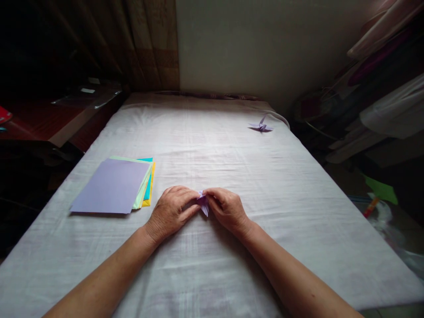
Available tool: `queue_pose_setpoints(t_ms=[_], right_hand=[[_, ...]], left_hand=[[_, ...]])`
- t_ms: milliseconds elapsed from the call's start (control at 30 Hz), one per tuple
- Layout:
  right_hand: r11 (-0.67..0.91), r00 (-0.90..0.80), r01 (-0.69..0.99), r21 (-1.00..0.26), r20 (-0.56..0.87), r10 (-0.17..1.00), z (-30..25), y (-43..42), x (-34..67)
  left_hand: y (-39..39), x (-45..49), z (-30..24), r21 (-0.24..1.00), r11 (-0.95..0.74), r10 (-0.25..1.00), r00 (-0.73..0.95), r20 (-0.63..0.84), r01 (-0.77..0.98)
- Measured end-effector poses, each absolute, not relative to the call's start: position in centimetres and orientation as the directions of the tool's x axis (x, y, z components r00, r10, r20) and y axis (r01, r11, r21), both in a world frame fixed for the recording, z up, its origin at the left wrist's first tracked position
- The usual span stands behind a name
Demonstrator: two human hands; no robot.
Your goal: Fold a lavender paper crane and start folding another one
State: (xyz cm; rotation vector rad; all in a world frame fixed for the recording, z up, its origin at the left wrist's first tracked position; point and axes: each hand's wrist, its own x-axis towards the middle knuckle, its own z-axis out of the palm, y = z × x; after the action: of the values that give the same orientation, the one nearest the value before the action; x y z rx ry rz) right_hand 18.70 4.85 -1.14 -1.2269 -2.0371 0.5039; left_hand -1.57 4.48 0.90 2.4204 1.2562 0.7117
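Between both hands, near the middle of the cloth-covered surface, is a small folded purple paper (204, 206). My left hand (172, 206) pinches it from the left with thumb and fingertips. From the right, my right hand (228, 207) grips the same paper, its fingers curled in. Pointed ends of the folded paper hang down toward me; the rest is covered by the fingers. A finished-looking purple origami crane (261, 126) with spread wings lies at the far right of the surface.
A stack of square coloured paper (111, 185), purple on top with green, blue and yellow below, lies to the left. The white cloth (198, 145) has light wrinkles. A dark red table (49, 121) stands at left, with a clear plastic packet (96, 95). Clothes (394, 110) hang at right.
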Motion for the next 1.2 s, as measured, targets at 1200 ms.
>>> queue_pose_setpoints(t_ms=[1200], right_hand=[[0.239, -0.133, 0.711, -0.662, 0.206, 0.969, -1.2, 6.1, 17.0]], left_hand=[[5.3, 0.3, -0.1, 0.529, -0.301, 0.950, 0.202, 0.238, 0.793]])
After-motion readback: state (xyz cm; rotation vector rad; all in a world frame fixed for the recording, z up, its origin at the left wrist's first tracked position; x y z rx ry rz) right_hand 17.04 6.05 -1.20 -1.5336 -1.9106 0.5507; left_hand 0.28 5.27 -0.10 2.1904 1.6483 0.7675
